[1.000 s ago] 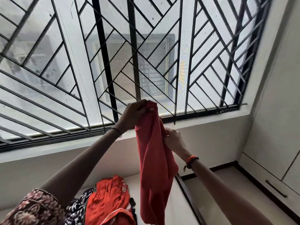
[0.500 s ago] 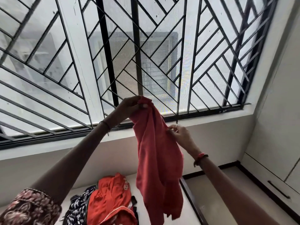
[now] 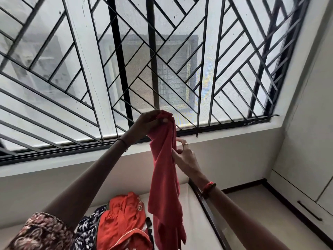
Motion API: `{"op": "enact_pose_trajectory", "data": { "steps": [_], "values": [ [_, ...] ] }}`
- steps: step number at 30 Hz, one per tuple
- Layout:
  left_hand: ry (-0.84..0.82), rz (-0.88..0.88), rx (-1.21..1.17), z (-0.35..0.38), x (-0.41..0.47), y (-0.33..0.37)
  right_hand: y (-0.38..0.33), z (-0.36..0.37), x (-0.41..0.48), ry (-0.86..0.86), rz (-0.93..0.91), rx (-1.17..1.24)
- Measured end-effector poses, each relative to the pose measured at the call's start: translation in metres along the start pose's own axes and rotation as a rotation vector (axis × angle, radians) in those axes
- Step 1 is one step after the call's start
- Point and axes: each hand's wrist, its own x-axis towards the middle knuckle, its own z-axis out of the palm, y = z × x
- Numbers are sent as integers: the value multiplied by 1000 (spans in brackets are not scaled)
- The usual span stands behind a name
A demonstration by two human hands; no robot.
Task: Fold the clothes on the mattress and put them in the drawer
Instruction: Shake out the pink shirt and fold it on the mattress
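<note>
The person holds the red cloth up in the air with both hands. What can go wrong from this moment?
1. The left hand pinches only the bunched top of the red cloth, so it may slip and fall.
2. The cloth hangs twisted; the right hand grips just its edge, so the fold may come out uneven.
3. Its lower end hangs near the orange garment on the mattress and may disturb that pile.

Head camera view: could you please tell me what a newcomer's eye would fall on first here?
The red garment stands out first, hanging mid-frame, gripped at its top by the left hand while the right hand pinches its edge lower down. Behind it, the black window grille of slanting bars fills the upper frame. Bottom left, an orange garment and a dark patterned one lie on the pale mattress.
</note>
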Motion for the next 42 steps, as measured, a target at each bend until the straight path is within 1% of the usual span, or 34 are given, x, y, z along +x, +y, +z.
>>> {"op": "enact_pose_trajectory", "data": {
  "steps": [2, 4, 8, 11, 14, 18, 20, 24, 27, 29, 31, 32, 34, 35, 36, 37, 38, 39, 40, 41, 42],
  "values": [
    [22, -4, -2, -1, -1, -1, -1, 1, 4, 80, 4, -46],
    [53, -3, 6, -4, -2, -3, 3, -2, 9, 123, 10, -96],
    [80, -14, 59, -8, -3, -2, 13, -9, 16, 107, 24, -232],
    [165, -27, 124, -16, -3, -2, 29, -14, 21, 88, 70, -308],
    [257, -31, 188, -22, 2, -2, 47, -20, 24, 110, 97, -323],
    [345, -40, 268, -29, 10, 0, 65, -30, 26, 137, 159, -406],
    [379, -5, 255, -30, 12, 3, 72, -39, 28, 165, 201, -390],
    [404, 15, 279, -32, 16, 10, 86, -58, 26, 211, 295, -249],
    [422, 23, 334, -35, 21, 8, 89, -68, 23, 234, 295, -244],
    [435, 16, 414, -35, 26, 6, 88, -66, 17, 263, 231, -276],
    [429, -8, 483, -35, 35, 5, 91, -59, 10, 328, 73, -368],
    [431, -26, 509, -35, 40, 5, 91, -54, 4, 313, -16, -428],
    [444, -65, 540, -35, 50, 8, 87, -46, -9, 187, -242, -681],
    [449, -77, 540, -35, 54, 12, 80, -41, -18, 82, -305, -742],
    [451, -80, 543, -35, 59, 14, 83, -35, -21, 16, -409, -762],
    [452, -77, 552, -34, 63, 19, 79, -27, -24, -6, -439, -776],
    [456, -67, 560, -33, 67, 21, 80, -18, -29, -91, -457, -786],
    [462, -69, 561, -32, 70, 24, 86, -11, -28, -130, -481, -850],
    [466, -65, 561, -31, 74, 27, 94, -5, -23, -107, -498, -866],
    [468, -70, 564, -30, 76, 31, 92, 1, -23, -110, -450, -874],
    [474, -68, 570, -30, 79, 32, 87, 5, -23, -72, -444, -897]
  ]
}}
